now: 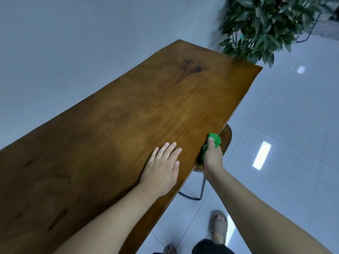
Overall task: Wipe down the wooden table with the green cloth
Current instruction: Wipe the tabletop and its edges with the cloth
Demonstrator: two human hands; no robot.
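Observation:
A long brown wooden table (128, 110) runs from the lower left to the upper middle of the head view. My left hand (163, 165) lies flat on its top near the right edge, fingers spread, holding nothing. My right hand (212, 158) is closed around a bunched green cloth (215, 139) and presses it against the table's right edge. Part of the cloth sticks out above my thumb and part shows below, beside my palm.
A dark wooden stool (226, 134) with a metal leg stands under the table's right edge, just behind my right hand. A leafy potted plant (262, 28) stands past the table's far corner. Glossy white floor tiles (284, 125) lie to the right. My sandalled feet (218, 226) are below.

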